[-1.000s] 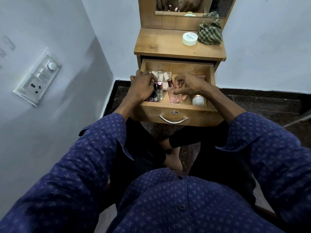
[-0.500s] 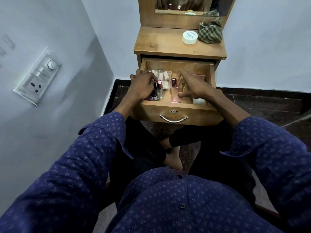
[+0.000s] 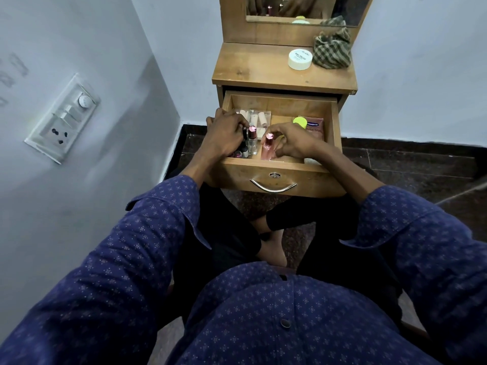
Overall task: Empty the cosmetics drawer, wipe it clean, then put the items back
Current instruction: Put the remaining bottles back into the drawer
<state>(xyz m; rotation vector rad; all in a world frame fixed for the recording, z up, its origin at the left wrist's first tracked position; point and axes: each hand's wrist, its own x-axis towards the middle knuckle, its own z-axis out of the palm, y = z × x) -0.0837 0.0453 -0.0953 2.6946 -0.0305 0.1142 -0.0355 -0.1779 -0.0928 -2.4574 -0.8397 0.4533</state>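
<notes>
The wooden drawer (image 3: 334,122) stands pulled open below the dresser top. My left hand (image 3: 226,135) curls round a cluster of small dark bottles (image 3: 243,151) at the drawer's front left, beside a clear bottle with a pink cap (image 3: 252,139). My right hand (image 3: 292,142) pinches a pink bottle with a pink cap (image 3: 268,147) at the front middle. Behind lie a clear box of small tubes (image 3: 259,118), a yellow-green lid (image 3: 300,122) and a dark red packet (image 3: 315,127). A white jar (image 3: 311,161) peeks out under my right wrist.
On the dresser top (image 3: 253,69) sit a white round jar (image 3: 300,59) and a checked cloth (image 3: 332,50), below a mirror (image 3: 303,9). A wall switchboard (image 3: 63,118) is at the left. My legs and foot (image 3: 272,248) are under the drawer.
My right hand shifted left and now pinches the pink bottle near its cap, uncovering the yellow-green lid and dark red packet. My left hand stayed on the dark bottles.
</notes>
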